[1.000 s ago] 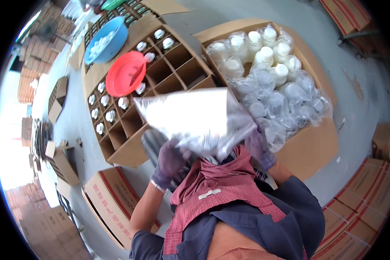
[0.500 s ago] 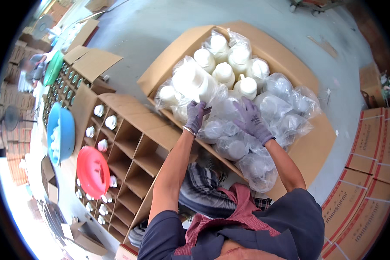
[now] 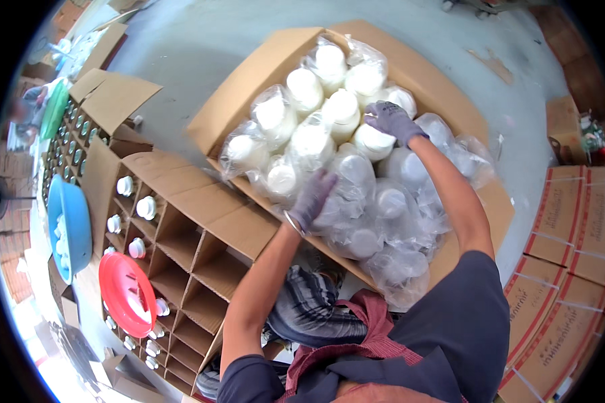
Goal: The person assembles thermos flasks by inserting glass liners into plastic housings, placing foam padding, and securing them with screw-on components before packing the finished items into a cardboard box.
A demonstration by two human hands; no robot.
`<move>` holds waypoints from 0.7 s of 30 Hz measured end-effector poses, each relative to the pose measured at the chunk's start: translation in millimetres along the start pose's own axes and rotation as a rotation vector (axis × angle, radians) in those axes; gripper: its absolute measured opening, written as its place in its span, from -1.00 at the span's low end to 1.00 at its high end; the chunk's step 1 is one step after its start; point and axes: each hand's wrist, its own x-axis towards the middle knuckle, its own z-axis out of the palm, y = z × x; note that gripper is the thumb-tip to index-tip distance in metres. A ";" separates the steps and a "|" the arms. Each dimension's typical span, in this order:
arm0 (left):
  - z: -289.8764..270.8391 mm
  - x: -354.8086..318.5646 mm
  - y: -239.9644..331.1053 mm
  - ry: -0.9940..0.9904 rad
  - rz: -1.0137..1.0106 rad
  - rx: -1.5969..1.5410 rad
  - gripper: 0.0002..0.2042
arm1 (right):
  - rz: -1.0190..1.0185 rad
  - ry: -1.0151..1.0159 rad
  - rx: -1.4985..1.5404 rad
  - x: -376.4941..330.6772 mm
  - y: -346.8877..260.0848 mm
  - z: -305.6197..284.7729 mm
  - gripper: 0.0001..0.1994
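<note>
A large open cardboard box (image 3: pixel 262 74) in front of me holds several white bottles (image 3: pixel 304 89), some in clear plastic bags. My right hand (image 3: pixel 391 121), in a grey-purple glove, reaches to the box's far right part. Its fingers are bent and closed against the end of one white bottle (image 3: pixel 374 142); the fingertips are partly hidden. My left hand (image 3: pixel 314 199), in the same kind of glove, is over the bagged items near the box's front edge, beside another bottle (image 3: pixel 281 180). Motion blurs its fingers, so its grip is unclear.
At my left stands a divided carton (image 3: pixel 205 269) with white-capped bottles in some compartments. A red basin (image 3: pixel 124 295) rests on it, with a blue basin (image 3: pixel 70 228) beyond. Sealed cartons (image 3: pixel 551 282) are stacked at right. Another person is at the far left.
My right hand has moved farther away onto a bottle. My left hand has shifted slightly toward me, and the bottle near it now lies among the others. The view has moved slightly.
</note>
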 end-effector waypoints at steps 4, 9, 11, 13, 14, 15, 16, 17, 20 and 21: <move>-51.1 -71.9 108.2 0.012 0.194 -0.112 -0.56 | 0.267 -0.361 -0.151 64.0 80.7 90.0 -0.54; -75.7 -214.7 177.7 0.404 0.216 -0.168 -0.62 | 0.492 -0.481 -0.332 81.7 29.1 101.6 -0.59; -41.8 -259.7 168.8 0.389 0.042 -0.230 -0.66 | 0.490 -0.434 -0.329 68.2 6.7 91.1 -0.63; -28.8 -263.9 171.5 0.454 0.068 -0.015 -0.65 | 0.658 -0.188 -0.169 60.2 46.5 112.4 -0.65; -23.7 -265.6 173.0 0.495 0.069 0.084 -0.65 | 0.668 -0.170 -0.264 48.9 34.0 101.4 -0.66; -21.2 -263.0 180.7 0.549 0.005 0.100 -0.65 | 0.654 -0.187 -0.361 33.3 4.5 94.0 -0.68; -24.3 -259.5 187.0 0.599 -0.057 0.117 -0.65 | 0.636 -0.207 -0.407 19.3 -28.4 86.2 -0.60; -35.1 -248.2 189.4 0.626 -0.011 0.119 -0.65 | 0.650 -0.168 -0.377 8.4 -3.7 66.6 -0.53; -46.8 -238.9 195.0 0.627 0.056 0.103 -0.63 | 0.538 -0.163 -0.332 0.7 15.7 65.4 -0.46; -49.5 -242.2 189.1 0.656 0.090 0.069 -0.61 | 0.490 -0.160 -0.372 0.6 13.3 64.1 -0.46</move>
